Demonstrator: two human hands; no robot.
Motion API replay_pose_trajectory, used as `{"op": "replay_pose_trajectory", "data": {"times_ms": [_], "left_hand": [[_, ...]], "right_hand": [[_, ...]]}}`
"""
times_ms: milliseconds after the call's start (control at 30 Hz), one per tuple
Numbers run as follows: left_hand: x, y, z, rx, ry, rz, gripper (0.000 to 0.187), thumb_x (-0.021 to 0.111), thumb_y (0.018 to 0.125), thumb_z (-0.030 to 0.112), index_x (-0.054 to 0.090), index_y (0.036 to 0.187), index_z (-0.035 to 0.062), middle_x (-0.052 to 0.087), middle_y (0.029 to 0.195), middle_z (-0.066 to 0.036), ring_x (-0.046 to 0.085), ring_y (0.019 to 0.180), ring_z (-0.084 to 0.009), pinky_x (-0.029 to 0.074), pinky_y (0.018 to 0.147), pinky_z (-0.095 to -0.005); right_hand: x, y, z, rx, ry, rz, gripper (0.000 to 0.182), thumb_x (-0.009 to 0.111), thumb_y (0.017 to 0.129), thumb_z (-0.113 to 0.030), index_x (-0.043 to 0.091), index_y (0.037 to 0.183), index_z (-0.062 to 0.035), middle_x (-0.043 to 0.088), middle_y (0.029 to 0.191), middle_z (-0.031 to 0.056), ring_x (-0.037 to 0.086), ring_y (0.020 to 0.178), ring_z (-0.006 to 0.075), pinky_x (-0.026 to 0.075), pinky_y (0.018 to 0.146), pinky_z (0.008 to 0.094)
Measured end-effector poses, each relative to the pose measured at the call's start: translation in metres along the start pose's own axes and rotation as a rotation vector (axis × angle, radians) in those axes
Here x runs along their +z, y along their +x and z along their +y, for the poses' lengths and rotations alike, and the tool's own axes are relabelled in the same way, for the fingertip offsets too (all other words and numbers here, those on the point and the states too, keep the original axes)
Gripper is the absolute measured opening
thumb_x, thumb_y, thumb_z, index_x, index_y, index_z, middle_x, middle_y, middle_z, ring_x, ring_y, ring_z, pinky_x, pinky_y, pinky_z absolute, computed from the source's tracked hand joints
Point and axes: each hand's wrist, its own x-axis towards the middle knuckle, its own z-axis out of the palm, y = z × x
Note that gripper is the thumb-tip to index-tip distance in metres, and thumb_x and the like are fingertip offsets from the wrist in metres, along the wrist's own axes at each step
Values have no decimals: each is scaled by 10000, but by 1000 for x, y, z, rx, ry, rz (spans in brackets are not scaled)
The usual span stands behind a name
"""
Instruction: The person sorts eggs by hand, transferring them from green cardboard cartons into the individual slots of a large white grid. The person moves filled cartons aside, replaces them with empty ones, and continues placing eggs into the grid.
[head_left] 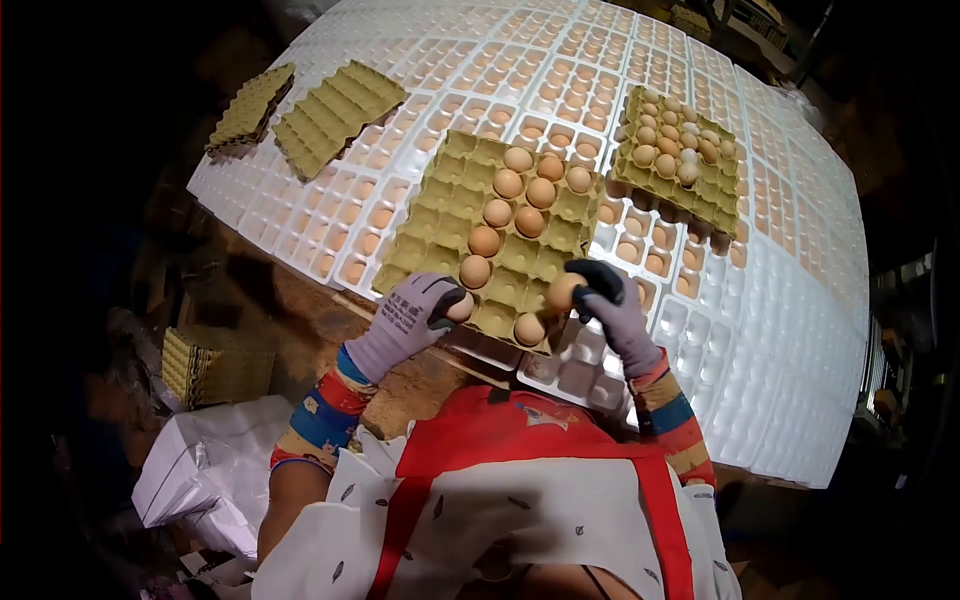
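My left hand (405, 318), in a grey work glove with dark fingertips, is closed around a pale egg (461, 307) at the near left edge of a pulp egg tray (420, 215). Over the tray's near right side, my right hand (607, 305), gloved the same way, grips a brown egg (563, 293) between thumb and fingers. Several eggs sit in the tray's middle and right rows, among them a brown egg (484, 241). One more egg (530, 329) lies in the near corner, between the two hands. The left-hand rows of cups hold nothing.
White plastic trays (790, 330) cover the broad table, many with eggs in their pockets. Another pulp tray (700, 190) with eggs lies at the right. Egg-free pulp trays (335, 115) rest at the far left. Beside the table stand stacked pulp trays (215, 368) and a white plastic-wrapped bundle (205, 465).
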Motion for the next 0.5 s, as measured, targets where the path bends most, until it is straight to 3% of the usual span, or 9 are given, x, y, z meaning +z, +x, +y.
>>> {"op": "replay_pose_trajectory", "data": {"times_ms": [33,100,167,200,267,300,333,433,500], "left_hand": [[-1,-1,-13,-19,-145,5,518,765,764,129,560,1240,138,584,1200,-156,613,1042,-336,518,878,-406],[1,0,-28,-133,-894,148,554,722,841,156,486,1340,114,580,1248,-144,615,1116,-267,508,966,-387],[-18,13,-14,-245,-1555,200,466,628,902,176,486,1337,87,602,1206,-144,636,1058,-263,528,905,-380],[-33,24,7,-270,-1837,302,403,573,935,186,509,1317,74,631,1154,-138,658,997,-251,547,847,-368],[-28,37,-46,74,-765,196,350,587,933,191,562,1259,66,671,1031,-93,666,894,-231,540,772,-354],[-32,46,-56,232,-224,141,326,593,931,193,588,1229,62,690,969,-71,670,842,-221,536,734,-346],[-11,45,-42,-408,-727,82,278,632,902,209,646,1138,62,681,772,-17,650,699,-227,506,670,-325],[0,48,-5,47,142,62,560,697,794,211,514,1316,120,616,1101,-160,617,987,-326,513,807,-410],[-4,45,9,73,255,-54,602,698,781,236,471,1329,129,552,1213,-181,556,1096,-359,482,889,-458]], "right_hand": [[-4,-5,0,25,463,87,375,641,823,-182,600,1146,3,654,956,64,640,859,169,527,683,246],[-2,-15,-10,90,507,15,338,652,826,-203,603,1089,3,648,977,55,628,816,160,516,634,247],[28,-16,-18,-231,-635,2,357,693,798,-290,594,1041,-48,606,881,98,631,808,217,525,707,327],[55,-21,-31,-242,-907,-42,372,704,789,-276,601,1062,-46,605,904,95,624,819,193,520,721,306],[81,-27,-31,-254,-1293,-147,467,728,773,-245,596,1177,-53,615,999,85,630,866,167,517,745,288],[73,-24,-21,-206,-1064,-123,497,711,781,-234,569,1223,-59,607,1067,93,631,899,184,519,774,296],[56,-21,-12,-163,-837,-104,528,694,789,-223,542,1270,-66,598,1136,100,631,932,200,521,803,304],[16,-15,-13,155,267,32,555,644,839,-207,507,1322,31,536,1328,62,590,1058,157,497,876,276],[11,6,-28,202,222,-7,539,643,845,-227,520,1342,-58,546,1290,104,598,1067,209,497,891,305]]}}
